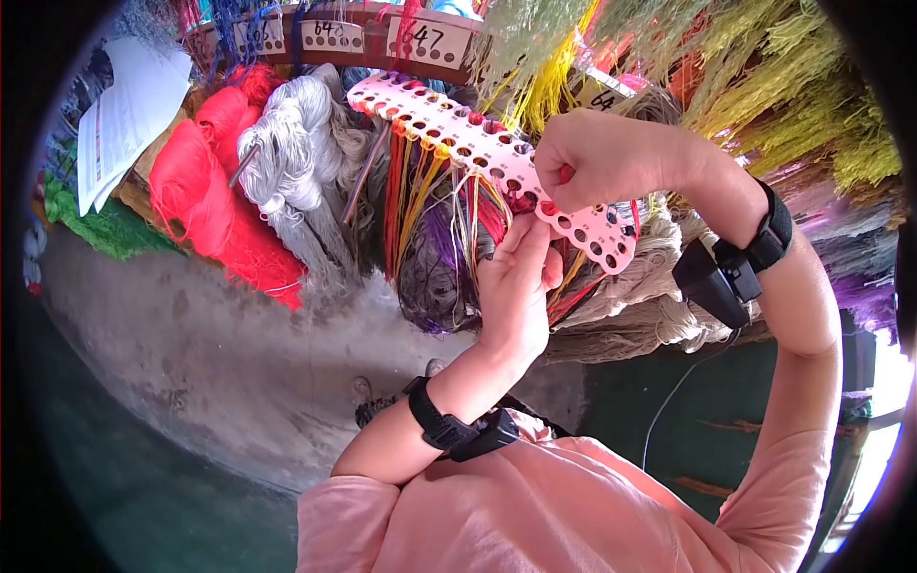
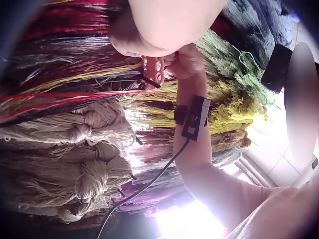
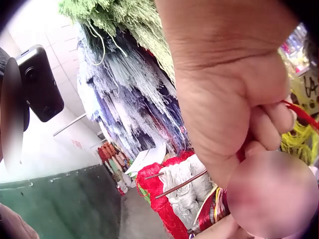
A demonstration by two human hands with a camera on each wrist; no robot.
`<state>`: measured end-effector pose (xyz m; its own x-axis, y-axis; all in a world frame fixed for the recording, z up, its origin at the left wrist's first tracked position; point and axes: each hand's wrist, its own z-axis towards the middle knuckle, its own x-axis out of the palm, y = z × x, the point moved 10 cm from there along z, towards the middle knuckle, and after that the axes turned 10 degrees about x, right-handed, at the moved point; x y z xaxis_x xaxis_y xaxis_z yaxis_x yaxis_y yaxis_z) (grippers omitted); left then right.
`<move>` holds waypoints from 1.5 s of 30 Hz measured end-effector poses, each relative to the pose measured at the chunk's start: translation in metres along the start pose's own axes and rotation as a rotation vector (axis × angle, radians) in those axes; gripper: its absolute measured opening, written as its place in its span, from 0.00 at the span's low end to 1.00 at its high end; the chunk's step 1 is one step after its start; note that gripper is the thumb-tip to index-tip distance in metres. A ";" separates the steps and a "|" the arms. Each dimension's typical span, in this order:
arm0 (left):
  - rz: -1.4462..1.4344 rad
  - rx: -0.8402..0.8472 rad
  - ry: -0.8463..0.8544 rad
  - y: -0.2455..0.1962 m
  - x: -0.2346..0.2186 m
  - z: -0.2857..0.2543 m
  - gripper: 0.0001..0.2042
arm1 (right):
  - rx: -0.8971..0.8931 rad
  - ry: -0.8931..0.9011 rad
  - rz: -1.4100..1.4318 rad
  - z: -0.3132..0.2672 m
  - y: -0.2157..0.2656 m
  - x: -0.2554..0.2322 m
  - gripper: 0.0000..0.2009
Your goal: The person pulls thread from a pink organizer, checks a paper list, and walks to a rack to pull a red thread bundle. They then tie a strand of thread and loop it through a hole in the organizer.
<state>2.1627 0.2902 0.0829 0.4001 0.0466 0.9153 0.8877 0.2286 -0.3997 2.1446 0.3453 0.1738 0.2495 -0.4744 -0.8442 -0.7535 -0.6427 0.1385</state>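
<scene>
A long white card with rows of holes (image 1: 449, 124) slants across the head view, bunches of coloured thread (image 1: 406, 181) hanging from its holes. My left hand (image 1: 516, 286) reaches up from below and pinches the card's lower edge, near a hole with red thread. Just above it, my right hand (image 1: 607, 158) is bent over the card with fingers curled. Red thread (image 3: 301, 113) comes out between the right fingers in the right wrist view. In the left wrist view, the left hand (image 2: 164, 25) covers most of the card; only its end (image 2: 154, 74) shows.
Red (image 1: 205, 162) and silver-grey (image 1: 296, 124) skeins hang at left on metal rods, beside printed sheets (image 1: 129, 119). Beige skeins (image 1: 650, 296) hang at right under yellow-green ones (image 1: 802, 105). A numbered rail (image 1: 373, 38) runs behind. A cable (image 1: 669, 396) trails from the right wrist camera.
</scene>
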 end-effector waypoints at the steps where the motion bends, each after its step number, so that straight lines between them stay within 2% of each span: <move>1: 0.000 -0.011 -0.015 0.000 -0.001 0.000 0.06 | 0.000 0.000 -0.002 0.000 0.000 0.000 0.04; 9: -0.026 -0.027 -0.092 0.006 -0.007 0.001 0.05 | -0.022 0.000 0.034 -0.002 0.000 0.003 0.04; 12: -0.042 -0.011 -0.060 0.006 -0.007 0.001 0.04 | -0.056 -0.071 0.118 -0.007 -0.001 -0.001 0.09; 15: 0.044 0.014 -0.101 -0.003 -0.012 -0.005 0.04 | -0.053 -0.117 0.170 -0.015 -0.006 -0.004 0.08; 16: 0.071 0.026 -0.042 -0.006 -0.016 -0.009 0.05 | -0.028 -0.110 0.215 -0.020 -0.010 -0.004 0.07; 18: 0.086 0.081 -0.090 -0.011 -0.025 -0.016 0.05 | 0.023 -0.094 0.312 -0.029 -0.014 0.001 0.06; 21: 0.099 0.120 -0.097 -0.012 -0.028 -0.017 0.06 | 0.002 -0.117 0.475 -0.032 -0.021 0.011 0.05; 26: -0.070 0.081 -0.110 -0.007 -0.023 -0.013 0.10 | -0.007 -0.139 0.501 -0.036 -0.019 0.011 0.05; 33: 0.018 0.106 -0.131 -0.009 -0.026 -0.014 0.08 | -0.020 -0.140 0.432 -0.039 -0.017 0.011 0.07; 36: 0.052 0.105 -0.131 -0.023 -0.018 -0.025 0.07 | -0.021 -0.181 0.443 -0.048 -0.020 0.009 0.09; 39: 0.037 0.143 0.025 -0.041 0.003 -0.036 0.06 | -0.020 -0.202 0.379 -0.061 -0.019 0.007 0.11; 40: 0.043 0.148 0.176 -0.045 0.015 -0.038 0.09 | -0.020 -0.212 0.391 -0.065 -0.018 0.006 0.11; 43: -0.051 -0.039 0.317 -0.045 0.044 -0.039 0.13 | -0.017 -0.211 0.476 -0.077 -0.012 0.004 0.12; 45: 0.140 -0.116 0.335 -0.035 0.042 -0.031 0.16 | -0.014 -0.167 0.596 -0.082 -0.006 0.004 0.12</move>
<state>2.1557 0.2541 0.1338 0.5548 -0.2551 0.7919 0.8312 0.1304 -0.5404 2.1997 0.2978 0.2116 -0.3111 -0.6546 -0.6890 -0.7254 -0.3048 0.6171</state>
